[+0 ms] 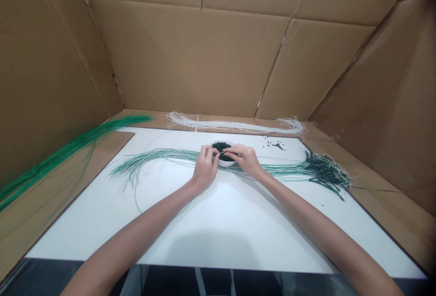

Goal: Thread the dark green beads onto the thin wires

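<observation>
Right at the small white bowl [227, 163], I see the left hand [205, 169] and the right hand [243, 160] meeting above a heap of dark green beads [221, 146]. The right hand pinches a thin pale strand [225, 152] between thumb and forefinger, with its tip over the beads. The left hand's fingers curl in at the bowl's left side; they cover whatever lies there, so I can't tell if they grip anything. Left of the bowl, green-and-white strands [156, 157] fan across a white board [211, 223]. To its right, more strands end in a dense cluster of dark beads [323, 171], and a few loose beads [274, 144] lie scattered. Behind it stretches a bundle of white cords [235, 125]. The hands hide part of the bowl, and from here the single beads blur together.
</observation>
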Demonstrator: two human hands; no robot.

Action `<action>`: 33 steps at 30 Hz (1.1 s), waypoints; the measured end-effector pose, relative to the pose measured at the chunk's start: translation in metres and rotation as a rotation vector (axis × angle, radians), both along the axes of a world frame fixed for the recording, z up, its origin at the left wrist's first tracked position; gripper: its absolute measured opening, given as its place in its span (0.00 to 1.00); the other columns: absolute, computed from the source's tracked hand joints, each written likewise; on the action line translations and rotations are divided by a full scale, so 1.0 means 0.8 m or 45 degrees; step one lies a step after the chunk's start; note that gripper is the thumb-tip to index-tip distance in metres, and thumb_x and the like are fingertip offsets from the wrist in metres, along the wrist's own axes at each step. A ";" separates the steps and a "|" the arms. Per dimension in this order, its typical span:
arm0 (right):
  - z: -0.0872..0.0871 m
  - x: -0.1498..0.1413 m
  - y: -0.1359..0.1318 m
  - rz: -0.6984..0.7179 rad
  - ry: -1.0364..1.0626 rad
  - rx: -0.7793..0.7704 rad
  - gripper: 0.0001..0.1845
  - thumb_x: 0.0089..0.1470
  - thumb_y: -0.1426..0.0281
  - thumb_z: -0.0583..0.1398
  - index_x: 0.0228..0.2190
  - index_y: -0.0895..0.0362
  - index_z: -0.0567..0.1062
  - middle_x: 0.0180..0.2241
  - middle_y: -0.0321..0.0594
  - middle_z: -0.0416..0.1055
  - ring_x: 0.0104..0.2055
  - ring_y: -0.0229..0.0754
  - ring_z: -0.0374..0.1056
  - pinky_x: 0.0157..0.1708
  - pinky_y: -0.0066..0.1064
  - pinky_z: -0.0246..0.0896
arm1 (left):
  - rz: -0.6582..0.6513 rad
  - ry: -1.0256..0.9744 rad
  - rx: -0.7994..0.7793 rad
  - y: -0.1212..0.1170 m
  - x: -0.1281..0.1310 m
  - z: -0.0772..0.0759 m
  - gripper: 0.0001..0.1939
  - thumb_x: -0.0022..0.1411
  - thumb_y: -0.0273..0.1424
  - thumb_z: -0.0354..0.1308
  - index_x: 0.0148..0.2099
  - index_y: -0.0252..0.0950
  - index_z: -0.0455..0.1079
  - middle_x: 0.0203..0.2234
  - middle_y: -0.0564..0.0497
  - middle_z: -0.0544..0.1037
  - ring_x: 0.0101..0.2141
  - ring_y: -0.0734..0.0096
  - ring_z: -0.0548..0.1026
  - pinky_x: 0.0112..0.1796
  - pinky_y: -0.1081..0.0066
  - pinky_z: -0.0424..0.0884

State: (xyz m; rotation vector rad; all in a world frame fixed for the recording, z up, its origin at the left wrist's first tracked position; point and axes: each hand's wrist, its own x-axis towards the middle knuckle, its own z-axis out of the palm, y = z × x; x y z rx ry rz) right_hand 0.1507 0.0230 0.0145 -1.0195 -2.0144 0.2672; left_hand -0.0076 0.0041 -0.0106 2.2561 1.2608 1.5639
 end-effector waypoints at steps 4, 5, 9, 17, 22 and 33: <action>0.005 0.000 -0.003 0.056 0.130 -0.108 0.08 0.46 0.68 0.59 0.30 0.55 0.76 0.28 0.39 0.73 0.29 0.38 0.67 0.33 0.27 0.60 | -0.005 0.000 0.014 0.000 0.000 0.000 0.04 0.60 0.27 0.44 0.37 0.35 0.59 0.33 0.49 0.61 0.36 0.73 0.64 0.40 0.72 0.63; 0.007 0.000 -0.003 0.073 0.153 -0.140 0.08 0.46 0.68 0.59 0.30 0.55 0.76 0.28 0.39 0.73 0.29 0.37 0.67 0.32 0.27 0.60 | -0.009 0.005 0.017 0.000 -0.001 0.000 0.04 0.60 0.27 0.44 0.37 0.35 0.59 0.33 0.49 0.61 0.36 0.73 0.64 0.40 0.72 0.63; 0.010 0.002 -0.003 0.101 0.171 -0.194 0.09 0.45 0.67 0.59 0.30 0.56 0.76 0.27 0.39 0.73 0.29 0.37 0.67 0.32 0.27 0.60 | -0.023 0.021 0.030 -0.001 -0.001 0.000 0.05 0.60 0.27 0.44 0.37 0.35 0.60 0.34 0.49 0.61 0.36 0.73 0.65 0.40 0.72 0.63; 0.014 0.001 -0.002 0.073 -0.042 -0.055 0.07 0.45 0.68 0.59 0.28 0.53 0.77 0.26 0.38 0.73 0.29 0.38 0.67 0.31 0.28 0.60 | -0.016 0.023 0.017 -0.002 -0.001 0.002 0.05 0.60 0.27 0.44 0.37 0.34 0.60 0.33 0.49 0.61 0.36 0.73 0.65 0.40 0.72 0.63; 0.015 -0.001 -0.007 0.052 0.029 -0.147 0.08 0.45 0.68 0.59 0.29 0.55 0.77 0.26 0.38 0.73 0.27 0.37 0.66 0.29 0.27 0.60 | -0.033 0.027 0.022 -0.003 -0.002 0.001 0.05 0.60 0.28 0.44 0.37 0.35 0.60 0.33 0.49 0.61 0.36 0.73 0.64 0.40 0.72 0.63; 0.018 -0.002 -0.008 0.049 0.061 -0.193 0.07 0.43 0.69 0.60 0.27 0.57 0.76 0.25 0.38 0.72 0.26 0.36 0.65 0.28 0.25 0.58 | -0.048 0.036 0.020 -0.002 -0.001 0.001 0.05 0.60 0.27 0.44 0.37 0.35 0.60 0.33 0.49 0.61 0.36 0.73 0.64 0.40 0.71 0.63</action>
